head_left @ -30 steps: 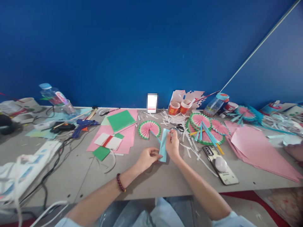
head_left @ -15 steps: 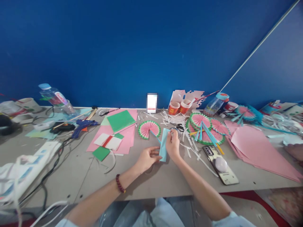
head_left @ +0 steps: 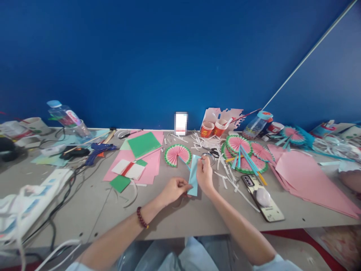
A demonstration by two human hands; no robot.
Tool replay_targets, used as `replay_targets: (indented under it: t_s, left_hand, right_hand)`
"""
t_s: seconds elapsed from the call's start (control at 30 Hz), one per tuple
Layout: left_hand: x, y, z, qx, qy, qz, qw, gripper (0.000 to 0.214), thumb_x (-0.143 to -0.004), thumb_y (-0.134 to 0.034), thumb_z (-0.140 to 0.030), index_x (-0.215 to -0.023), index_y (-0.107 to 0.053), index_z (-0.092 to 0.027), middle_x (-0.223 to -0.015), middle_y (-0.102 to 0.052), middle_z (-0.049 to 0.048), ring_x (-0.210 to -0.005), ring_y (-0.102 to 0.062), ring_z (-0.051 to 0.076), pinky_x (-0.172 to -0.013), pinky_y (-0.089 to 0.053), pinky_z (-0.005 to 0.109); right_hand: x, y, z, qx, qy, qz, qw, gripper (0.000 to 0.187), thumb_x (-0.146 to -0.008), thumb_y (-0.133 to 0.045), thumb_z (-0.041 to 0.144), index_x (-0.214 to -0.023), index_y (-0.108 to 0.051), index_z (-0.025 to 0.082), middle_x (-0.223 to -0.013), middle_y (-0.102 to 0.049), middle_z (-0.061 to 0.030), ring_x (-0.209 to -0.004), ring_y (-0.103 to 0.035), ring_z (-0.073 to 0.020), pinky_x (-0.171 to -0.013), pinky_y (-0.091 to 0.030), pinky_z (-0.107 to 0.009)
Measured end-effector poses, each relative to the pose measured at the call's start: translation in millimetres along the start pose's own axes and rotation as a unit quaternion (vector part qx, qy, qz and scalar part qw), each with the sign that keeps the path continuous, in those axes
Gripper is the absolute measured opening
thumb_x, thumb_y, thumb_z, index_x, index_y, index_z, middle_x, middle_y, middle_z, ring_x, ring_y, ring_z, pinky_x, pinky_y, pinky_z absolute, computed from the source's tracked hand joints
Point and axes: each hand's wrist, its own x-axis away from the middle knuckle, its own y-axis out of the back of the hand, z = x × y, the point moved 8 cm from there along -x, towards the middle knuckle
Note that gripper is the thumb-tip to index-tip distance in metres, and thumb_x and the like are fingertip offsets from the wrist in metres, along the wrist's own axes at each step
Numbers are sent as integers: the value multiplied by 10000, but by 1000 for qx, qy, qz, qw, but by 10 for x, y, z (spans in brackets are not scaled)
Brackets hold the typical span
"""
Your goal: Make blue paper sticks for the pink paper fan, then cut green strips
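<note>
A narrow light blue paper strip [head_left: 193, 174] stands tilted over the grey table [head_left: 93, 210]. My left hand [head_left: 174, 189], with a dark red bead bracelet on the wrist, pinches the strip's lower end. Higher up, my right hand [head_left: 204, 175] grips its right edge with curled fingers. Just behind the strip lies a pink and green watermelon paper fan [head_left: 177, 154] with a blue stick.
Pink sheets [head_left: 141, 162] with green paper [head_left: 143, 143] lie left of the fan. A pile of fans [head_left: 244, 152], scissors [head_left: 214, 152], white scraps and a phone [head_left: 262, 195] sit right. Big pink sheets [head_left: 307, 173] are far right. Cups [head_left: 213, 128], bottle [head_left: 66, 116], cables and glue gun [head_left: 97, 149] are nearby.
The strip and both hands have shifted very slightly; my left fingers have closed a little more on the lower end. Nothing else moved.
</note>
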Motion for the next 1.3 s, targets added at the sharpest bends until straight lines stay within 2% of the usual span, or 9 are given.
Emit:
replay_targets:
  t_s: [0.13,0.37,0.47,0.6,0.83,1.0,1.07,1.3]
  left_hand:
    - [-12,-17,23,-11,-6,-14,1000,441,-584,-700,-562,-639,-572,-143,-545,-640,17,-543,-642,173,-521,-463,243]
    - [47,-140,22,-7,2,24,1000,388,-625,-689,-512,-645,-556,-148,-550,-632,14,-564,-640,169,-542,-479,246]
    - [78,-163,-55,-38,-32,45,998,356,-690,-637,-493,-647,-565,-147,-552,-616,7,-528,-606,145,-511,-462,231]
    - [74,-133,-117,-70,-68,33,995,373,-749,-560,-494,-599,-554,-152,-520,-585,0,-475,-555,124,-469,-429,220]
    - [17,-129,14,11,-8,25,1000,348,-700,-550,-451,-521,-537,-153,-476,-561,11,-453,-538,140,-473,-429,251]
    - [73,-44,-177,-105,-122,-21,987,374,-793,-496,-426,-535,-496,-156,-491,-510,-16,-490,-485,109,-486,-356,218]
    - [88,-25,-215,-131,-146,-35,980,385,-813,-484,-427,-539,-481,-157,-494,-487,-23,-497,-463,103,-485,-334,213]
    - [36,-17,-79,-41,-93,-32,994,372,-784,-498,-423,-514,-459,-170,-472,-469,-19,-475,-468,114,-488,-357,225]
  right_hand:
    - [4,5,-11,-9,-10,3,1000,238,-877,-345,386,-940,-459,186,-596,-469,33,-520,-445,-140,-538,-328,-247]
    - [33,-42,-3,7,-2,10,1000,232,-886,-335,379,-945,-460,193,-637,-512,12,-553,-481,-158,-561,-345,-259]
    - [47,-72,15,13,6,20,1000,238,-883,-331,388,-944,-462,198,-652,-532,4,-559,-497,-165,-564,-353,-265]
    - [75,-89,29,19,10,27,999,244,-888,-319,391,-927,-465,201,-604,-511,19,-525,-483,-160,-538,-344,-258]
    - [137,-126,104,23,33,36,999,220,-894,-329,371,-911,-464,198,-605,-495,25,-497,-457,-142,-509,-327,-243]
    - [125,-111,87,3,17,33,999,228,-895,-325,372,-916,-465,193,-648,-520,7,-528,-465,-138,-523,-347,-241]
    - [126,-101,79,-2,9,35,999,226,-895,-330,372,-916,-466,194,-630,-507,16,-510,-447,-131,-512,-337,-238]
    - [165,-116,114,-18,6,43,999,218,-888,-354,377,-923,-467,194,-569,-440,47,-460,-389,-117,-481,-296,-233]
